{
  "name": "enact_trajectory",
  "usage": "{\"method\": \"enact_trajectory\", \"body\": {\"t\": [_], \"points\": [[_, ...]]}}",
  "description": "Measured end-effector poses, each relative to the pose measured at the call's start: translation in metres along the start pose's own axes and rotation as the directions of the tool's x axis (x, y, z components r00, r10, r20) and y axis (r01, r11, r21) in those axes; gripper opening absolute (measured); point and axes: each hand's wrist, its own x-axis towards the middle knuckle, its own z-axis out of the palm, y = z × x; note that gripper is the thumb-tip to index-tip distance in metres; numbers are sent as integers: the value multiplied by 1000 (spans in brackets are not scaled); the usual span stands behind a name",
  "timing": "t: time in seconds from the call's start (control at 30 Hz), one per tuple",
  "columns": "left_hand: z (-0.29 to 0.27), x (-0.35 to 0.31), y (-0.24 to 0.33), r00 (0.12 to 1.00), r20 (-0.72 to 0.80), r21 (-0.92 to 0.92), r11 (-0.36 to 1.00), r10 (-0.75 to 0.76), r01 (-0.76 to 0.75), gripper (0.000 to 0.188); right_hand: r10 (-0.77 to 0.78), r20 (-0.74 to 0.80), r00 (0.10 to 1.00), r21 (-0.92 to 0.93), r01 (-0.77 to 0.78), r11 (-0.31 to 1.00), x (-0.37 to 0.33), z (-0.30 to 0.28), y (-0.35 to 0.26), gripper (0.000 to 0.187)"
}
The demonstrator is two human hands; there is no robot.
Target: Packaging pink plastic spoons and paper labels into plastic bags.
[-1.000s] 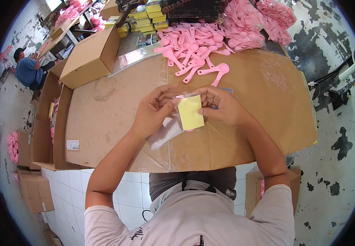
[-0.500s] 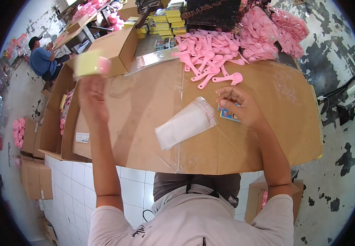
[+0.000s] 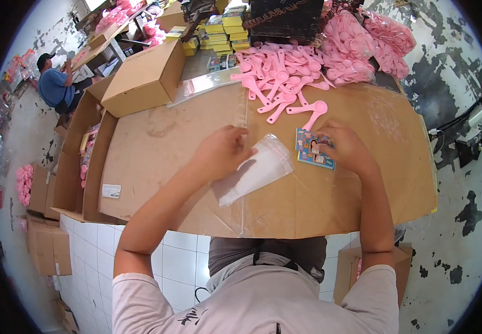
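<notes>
My left hand (image 3: 224, 150) hovers over the near left end of a stack of clear plastic sleeves (image 3: 266, 170); its thumb and fingers are apart, with nothing seen between them. On the table's right half, my right hand (image 3: 347, 146) has its fingertips and thumb on a small blue printed card (image 3: 308, 155) with pictures on it, and seems to pinch it. The hand covers the card's right part. Just beyond lies a pink measuring spoon (image 3: 320, 107), a handle reaching toward the card. More pink measuring spoons (image 3: 280, 75) are heaped behind it.
An open carton (image 3: 93, 183) with packets inside stands at the left, by a closed carton (image 3: 146, 80). At the back are stacked yellow packs (image 3: 232, 25), a flat plastic packet (image 3: 205, 83) and bagged pink spoons (image 3: 349, 47). Another person (image 3: 57, 86) sits far left.
My left hand has come from the closed carton to the sleeves, and the yellow packet with something pink is no longer in it. My right hand has lowered onto the blue card.
</notes>
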Motion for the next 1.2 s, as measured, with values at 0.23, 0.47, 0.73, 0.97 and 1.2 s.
{"method": "enact_trajectory", "body": {"t": [0.23, 0.47, 0.73, 0.97, 1.2], "points": [[30, 5, 1, 978, -84, 26, 981, 192, -191, 34, -11, -107, 994, 96, 21, 995, 4, 9, 4, 31], [35, 3, -4, 985, -143, -160, 980, 93, -116, 29, 175, -10, 985, 163, -171, 972, 7, -1, 2, 25], [38, 4, -10, 997, -74, -394, 919, -19, -12, 33, 11, 40, 999, 643, -34, 765, 4, 13, -20, 12], [34, 2, -11, 999, -31, -528, 849, -37, 15, 29, -298, -37, 954, 406, 287, 867, 9, 52, -54, 14], [29, 3, -7, 995, 20, -692, 717, -96, 83, 32, -320, -20, 947, 265, 314, 912, 9, 54, -53, 17]]}}
